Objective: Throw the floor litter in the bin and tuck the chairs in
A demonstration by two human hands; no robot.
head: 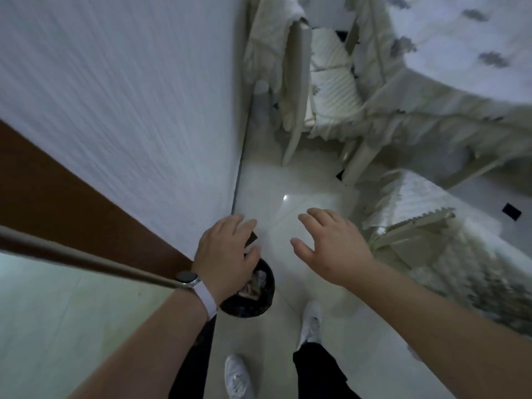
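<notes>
The left hand is loose and flat, with its fingers straight, and it holds nothing. It hangs right over the black bin. The bin stands on the pale floor, near the white wall and just in front of the person's feet. There is litter inside the bin, but it is too blurry to tell what it is. A watch with a white strap sits on the left wrist.

The right hand is also loose, with its fingers spread, and it holds nothing. It is in the air above the floor, beside the near chair. That chair has a cream cover and stands at the right, close to the table. The far chair stands by the wall, and its seat touches the hanging tablecloth.

Two white shoes and black trousers show at the bottom.
</notes>
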